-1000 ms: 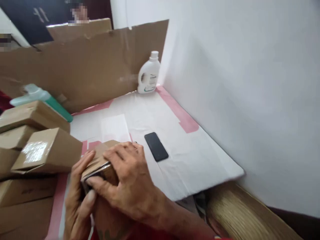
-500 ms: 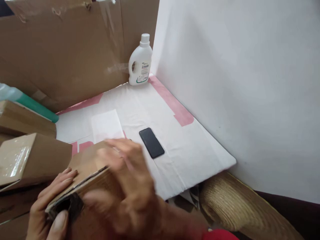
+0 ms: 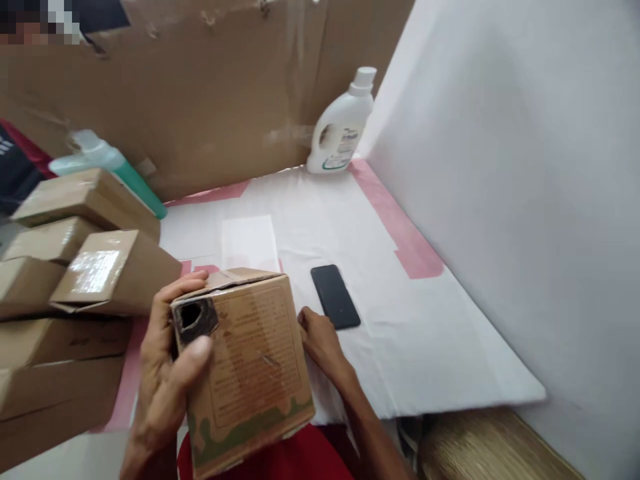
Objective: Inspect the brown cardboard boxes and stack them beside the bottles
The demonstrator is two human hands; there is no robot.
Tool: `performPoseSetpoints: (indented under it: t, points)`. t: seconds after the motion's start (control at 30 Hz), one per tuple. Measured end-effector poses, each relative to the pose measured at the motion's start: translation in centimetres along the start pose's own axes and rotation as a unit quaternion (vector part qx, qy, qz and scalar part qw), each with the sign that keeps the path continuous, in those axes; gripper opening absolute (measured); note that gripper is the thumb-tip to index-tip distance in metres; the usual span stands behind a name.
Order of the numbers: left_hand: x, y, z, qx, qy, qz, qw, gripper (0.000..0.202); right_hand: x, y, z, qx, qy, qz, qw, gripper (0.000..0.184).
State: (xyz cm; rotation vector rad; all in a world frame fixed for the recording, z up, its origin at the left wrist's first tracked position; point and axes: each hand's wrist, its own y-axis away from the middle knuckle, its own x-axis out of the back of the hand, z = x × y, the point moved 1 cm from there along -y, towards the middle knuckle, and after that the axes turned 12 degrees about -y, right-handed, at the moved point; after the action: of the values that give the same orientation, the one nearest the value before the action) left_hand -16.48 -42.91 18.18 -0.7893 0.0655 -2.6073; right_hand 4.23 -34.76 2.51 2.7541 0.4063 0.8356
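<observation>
A printed brown cardboard box (image 3: 253, 360) with green at its base and a dark hole near one top corner is tilted up in front of me. My left hand (image 3: 165, 373) grips its left side, thumb across the front below the hole. My right hand (image 3: 320, 340) is at the box's right side; its fingers are hidden behind the box. A black phone (image 3: 335, 305) lies flat on the white table cover (image 3: 380, 267), just beyond my right hand.
Several taped brown cartons (image 3: 75, 280) are stacked at the left. A teal bottle (image 3: 115, 170) lies behind them. A white detergent bottle (image 3: 343, 127) stands at the back by a cardboard screen (image 3: 200, 93). A white wall (image 3: 525, 167) closes the right side.
My right hand has come off the top of the box and dropped to its right side. The box has been tipped up so its printed face and hole show.
</observation>
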Motion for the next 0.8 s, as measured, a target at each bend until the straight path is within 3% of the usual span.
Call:
performPoseSetpoints:
  t: [0.07,0.1,0.17,0.23,0.3,0.4,0.53,0.7,0.8]
  points:
    - [0.3,0.1,-0.2,-0.029,0.000,-0.035,0.999,0.058,2.0,0.1,-0.8,0.025,-0.158,0.046,0.986,0.027]
    - [0.3,0.2,-0.2,-0.041,0.002,-0.045,0.998,0.062,3.3,0.3,-1.6,0.044,-0.270,0.083,0.958,0.026]
    - [0.4,0.4,-0.2,-0.052,0.001,-0.051,0.997,0.068,6.0,1.1,-4.1,0.100,-0.476,0.144,0.862,0.024]
    - [0.1,0.5,-0.1,-0.042,0.007,-0.054,0.998,0.072,7.7,2.5,-7.4,0.175,-0.569,0.134,0.793,0.019]
    - [-0.3,0.7,0.1,-0.031,0.014,-0.065,0.997,0.076,8.0,4.1,-10.6,0.240,-0.588,0.072,0.769,0.009]
    - [-1.0,0.9,0.4,-0.050,0.009,-0.073,0.996,0.078,6.1,5.8,-13.7,0.306,-0.558,-0.010,0.771,0.009]
    - [-1.4,1.2,0.6,-0.084,-0.027,-0.054,0.995,0.075,3.7,6.3,-14.4,0.345,-0.500,-0.032,0.794,0.015]
    - [-1.4,1.5,0.7,-0.081,-0.027,-0.054,0.995,0.077,3.7,6.5,-14.3,0.380,-0.452,-0.033,0.806,0.016]
    - [-1.2,1.5,0.4,-0.092,-0.021,-0.051,0.994,0.076,3.8,6.9,-14.3,0.362,-0.454,-0.041,0.813,0.012]
